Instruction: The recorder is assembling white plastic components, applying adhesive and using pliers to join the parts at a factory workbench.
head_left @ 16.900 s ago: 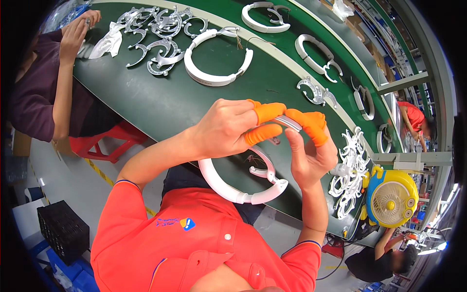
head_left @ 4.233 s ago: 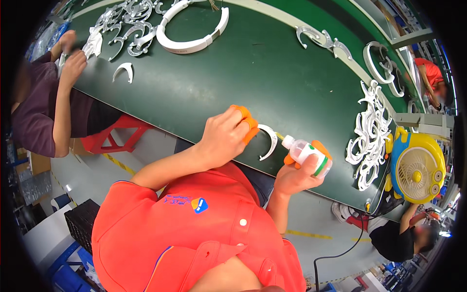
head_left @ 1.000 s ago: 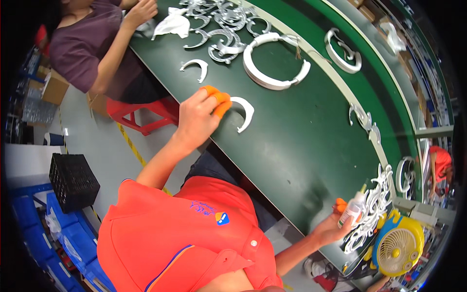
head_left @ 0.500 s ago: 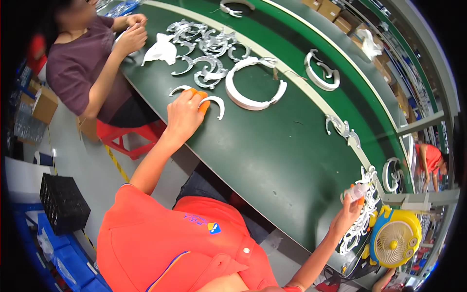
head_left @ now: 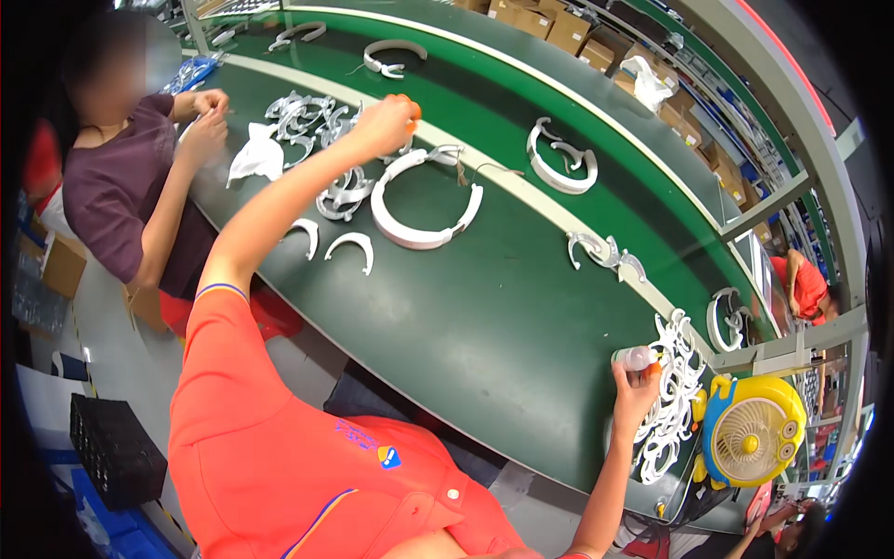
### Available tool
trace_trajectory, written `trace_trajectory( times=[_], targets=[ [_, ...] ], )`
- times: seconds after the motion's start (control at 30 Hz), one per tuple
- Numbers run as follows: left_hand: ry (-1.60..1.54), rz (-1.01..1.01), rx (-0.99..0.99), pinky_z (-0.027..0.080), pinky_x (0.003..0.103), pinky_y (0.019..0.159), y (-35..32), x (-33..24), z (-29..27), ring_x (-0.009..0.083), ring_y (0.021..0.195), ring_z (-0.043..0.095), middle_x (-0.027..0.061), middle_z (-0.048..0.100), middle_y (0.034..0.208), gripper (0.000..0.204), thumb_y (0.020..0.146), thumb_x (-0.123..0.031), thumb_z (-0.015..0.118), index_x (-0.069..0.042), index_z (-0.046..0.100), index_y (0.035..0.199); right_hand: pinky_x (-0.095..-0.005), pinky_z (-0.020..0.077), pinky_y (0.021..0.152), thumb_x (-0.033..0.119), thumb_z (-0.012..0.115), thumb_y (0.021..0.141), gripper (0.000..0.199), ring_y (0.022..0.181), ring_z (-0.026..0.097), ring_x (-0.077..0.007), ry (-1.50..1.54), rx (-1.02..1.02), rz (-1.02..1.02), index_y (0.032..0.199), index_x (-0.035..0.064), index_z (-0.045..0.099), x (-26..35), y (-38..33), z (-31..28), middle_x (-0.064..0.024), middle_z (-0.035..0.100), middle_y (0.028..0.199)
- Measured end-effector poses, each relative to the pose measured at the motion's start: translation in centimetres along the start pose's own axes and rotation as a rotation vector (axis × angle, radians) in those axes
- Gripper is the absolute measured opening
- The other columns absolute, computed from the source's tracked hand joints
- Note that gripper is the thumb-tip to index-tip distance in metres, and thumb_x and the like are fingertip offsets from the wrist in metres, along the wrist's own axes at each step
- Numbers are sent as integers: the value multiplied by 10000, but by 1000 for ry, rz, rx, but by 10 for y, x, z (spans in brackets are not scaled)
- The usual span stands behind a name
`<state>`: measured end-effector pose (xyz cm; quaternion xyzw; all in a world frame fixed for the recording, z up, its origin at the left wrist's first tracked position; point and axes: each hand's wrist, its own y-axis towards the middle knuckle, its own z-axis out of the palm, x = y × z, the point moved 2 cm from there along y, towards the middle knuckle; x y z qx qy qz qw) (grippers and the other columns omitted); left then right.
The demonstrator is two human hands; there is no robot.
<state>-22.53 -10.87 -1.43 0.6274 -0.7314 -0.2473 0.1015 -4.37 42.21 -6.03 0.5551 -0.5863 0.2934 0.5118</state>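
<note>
— What's around you?

— A factory line: a long green desk [head_left: 484, 307] curving off ahead of me, cardboard boxes [head_left: 559, 28] stacked along its far side, a yellow desk fan [head_left: 752, 438] at the near right end. A co-worker in a purple shirt [head_left: 112, 200] sits at my left, handling small white parts.

— Where is your left hand?

— Stretched far out ahead and to the left. My left hand [head_left: 384, 126], orange finger cots on the tips, is curled at the far edge of the heap of white curved plastic pieces [head_left: 321, 140]. I cannot tell whether it pinches one of them or only touches the pile.

— And the big white ring?

— The large open white headband [head_left: 424, 200] lies flat just beside that hand, on my side of it and a little to the right, its gap facing away from me toward the pale strip. Two small white crescents [head_left: 331, 244] lie nearer me, left of it.

— So the left hand is the closer one?

— By far. My right hand [head_left: 636, 382] is well apart, at the near right edge of the desk, clenched around a small clear bottle [head_left: 635, 358] beside a stack of white parts [head_left: 672, 391].
</note>
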Motion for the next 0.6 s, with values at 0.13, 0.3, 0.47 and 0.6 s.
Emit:
trace_trajectory(
  times=[0.13, 0.3, 0.47, 0.6],
  targets=[
    [185, -187, 56, 509, 440, 800, 66, 89, 33, 347, 959, 597, 168, 620, 956, 215, 737, -51, 553, -47, 636, 936, -340, 467, 895, -31, 632, 796, 496, 1088, 520, -226, -140, -239, -140, 1252, -36, 436, 22, -22, 0, -154, 513, 1171],
    [350, -393, 180, 477, 450, 885, 105, 152, 83, 315, 1182, 474, 137, 531, 1209, 305, 854, -132, 479, -87, 547, 1148, -327, 453, 884, -31, 548, 862, 316, 991, 558, -218, -273, -502, -282, 1166, -79, 476, 24, -58, -25, -154, 550, 1107],
    [465, -247, 170, 533, 404, 767, 121, 131, 107, 274, 1009, 600, 103, 644, 1008, 196, 844, -145, 493, -90, 669, 913, -350, 452, 860, -70, 495, 881, 233, 931, 548, -247, -411, -498, -520, 1113, -86, 493, 39, -72, -34, -155, 556, 1032],
    [438, -8, 49, 517, 419, 728, 130, 101, 110, 263, 989, 579, 101, 626, 973, 174, 784, -164, 534, -105, 653, 896, -377, 428, 842, -93, 510, 861, 211, 872, 526, -253, -642, -420, -752, 1072, -83, 507, 71, -67, -24, -165, 561, 1009]
  ],
)
